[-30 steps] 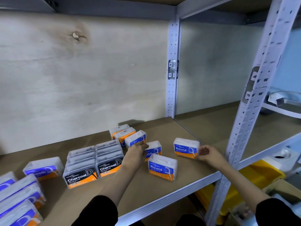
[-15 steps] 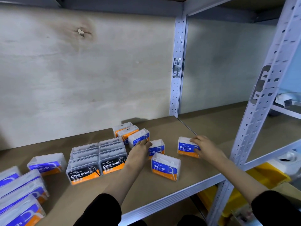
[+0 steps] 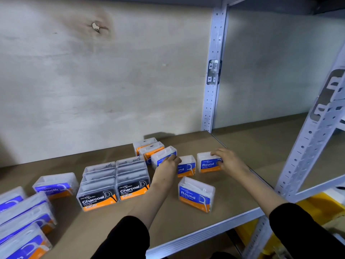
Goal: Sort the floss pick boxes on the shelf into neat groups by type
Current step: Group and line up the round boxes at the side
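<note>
Head view, all places relative to the Charcoal block (image 3: pixel 115 184), a tidy two-column stack of boxes on the shelf board (image 3: pixel 186 223). Right of the block there are three loose "Round" boxes. The rightmost Round box (image 3: pixel 207 164) is farthest out, and the right hand (image 3: pixel 230 161) grips it with fingers curled over the top edge and the thumb at the side. The middle Round box (image 3: pixel 186 166) is between the hands and untouched. The front Round box (image 3: pixel 196 194) is nearer the shelf lip, label skewed toward the right. Behind-right of the block, the left hand (image 3: pixel 168 163) has its fingers curled on the front top edge of the angled blue box (image 3: pixel 162 155), whose type text is hidden. Just behind it is the orange-label pair (image 3: pixel 147 146). The Smooth box (image 3: pixel 56 184) and more blue ones are left of the block. Handling guess: thin clear plastic cases, light, stiff, a bit slick, likely to slide on the board and tip if pushed high. Pinch across the short depth, top edge to front face, or push low. All stand upright, label faces roughly toward the camera. The long axis runs left-right along the label, and the gripped Round box sits nearly square to the block.
</note>
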Motion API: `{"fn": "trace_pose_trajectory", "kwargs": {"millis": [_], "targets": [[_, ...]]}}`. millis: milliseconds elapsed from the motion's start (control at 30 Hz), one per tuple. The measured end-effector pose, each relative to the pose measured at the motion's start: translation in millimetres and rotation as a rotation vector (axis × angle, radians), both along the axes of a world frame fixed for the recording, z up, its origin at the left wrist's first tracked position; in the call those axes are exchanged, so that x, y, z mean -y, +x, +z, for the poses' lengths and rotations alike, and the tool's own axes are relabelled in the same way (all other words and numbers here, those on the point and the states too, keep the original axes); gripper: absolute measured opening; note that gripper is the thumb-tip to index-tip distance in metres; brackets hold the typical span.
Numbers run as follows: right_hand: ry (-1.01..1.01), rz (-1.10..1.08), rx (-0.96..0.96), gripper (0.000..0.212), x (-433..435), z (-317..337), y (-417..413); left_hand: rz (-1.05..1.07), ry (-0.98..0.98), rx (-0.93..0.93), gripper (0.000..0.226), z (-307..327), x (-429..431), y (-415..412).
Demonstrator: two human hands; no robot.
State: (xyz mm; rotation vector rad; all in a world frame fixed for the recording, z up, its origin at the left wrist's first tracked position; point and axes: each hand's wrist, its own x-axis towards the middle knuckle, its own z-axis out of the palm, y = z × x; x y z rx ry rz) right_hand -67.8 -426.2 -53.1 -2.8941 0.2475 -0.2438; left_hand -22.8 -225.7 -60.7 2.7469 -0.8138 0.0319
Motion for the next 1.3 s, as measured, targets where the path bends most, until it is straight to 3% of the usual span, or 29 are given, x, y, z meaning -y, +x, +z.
{"fn": "trace_pose_trajectory", "kwargs": {"millis": [467, 933, 1300], "targets": [[0.074, 0.026, -0.013, 0.039, -3, 3, 12, -0.03, 0.003, 0.003, 0.046, 5, 2, 6], [-0.033, 0.097, -0.1, 0.034, -7, 17, 12, -0.083, -0.001, 0.036, 0.049, 4, 0, 7], [0.225, 0.264, -0.177, 0.022, -37, 45, -22, -0.009, -0.09, 0.059, 0.035, 26, -23, 25]]}}
